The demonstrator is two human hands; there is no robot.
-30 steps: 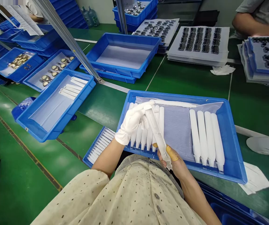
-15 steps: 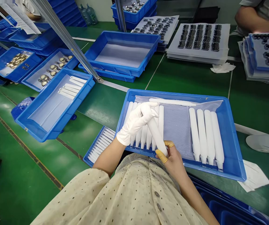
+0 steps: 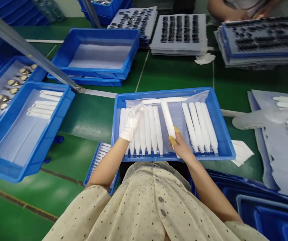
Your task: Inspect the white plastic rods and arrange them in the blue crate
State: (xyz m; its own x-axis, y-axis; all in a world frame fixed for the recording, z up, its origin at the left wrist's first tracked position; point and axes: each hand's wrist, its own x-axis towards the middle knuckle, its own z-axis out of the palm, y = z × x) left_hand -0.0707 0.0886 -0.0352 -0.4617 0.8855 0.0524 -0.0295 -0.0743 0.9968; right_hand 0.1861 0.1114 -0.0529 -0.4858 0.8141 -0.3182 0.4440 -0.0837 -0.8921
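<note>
My right hand point(image 3: 180, 144), with yellow finger cots on thumb and finger, grips the lower end of a long white wrapped piece point(image 3: 167, 115). The piece tilts over the blue tray point(image 3: 223, 134), just right of a row of similar white wrapped pieces point(image 3: 150, 130). My left hand point(image 3: 132, 124), in a white glove, hovers over or touches that row; its fingers are smeared by motion. More white wrapped pieces point(image 3: 200, 127) lie side by side at the tray's right. One further white piece point(image 3: 154, 101) lies crosswise along the far edge.
To the left stands a blue tray point(image 3: 13, 167) with several white pieces. A paper-lined blue tray point(image 3: 101, 55) sits beyond a metal post point(image 3: 38, 57). Stacked sheets of dark parts point(image 3: 180, 33) are at the back, near another person's hands point(image 3: 254, 14). White paper point(image 3: 241, 152) lies at right.
My left hand has let go of the upper end of the wrapped piece and moved away leftward. The right hand still holds the piece, now more upright over the tray. The view has shifted right.
</note>
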